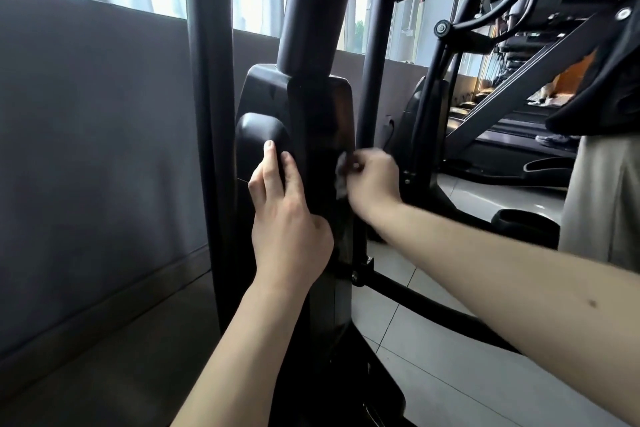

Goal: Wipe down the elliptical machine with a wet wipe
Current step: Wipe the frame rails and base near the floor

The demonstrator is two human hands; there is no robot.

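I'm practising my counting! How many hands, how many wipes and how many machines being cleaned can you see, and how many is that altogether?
Hands: 2, the left hand resting on the machine, and the right hand pinching the wipe
Wipes: 1, the wet wipe
Machines being cleaned: 1, the elliptical machine
Total: 4

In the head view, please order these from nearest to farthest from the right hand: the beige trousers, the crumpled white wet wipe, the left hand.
1. Crumpled white wet wipe: pinched in the right hand itself, against the glossy black column.
2. Left hand: just across that column, on its left side.
3. Beige trousers: at the picture's right edge.
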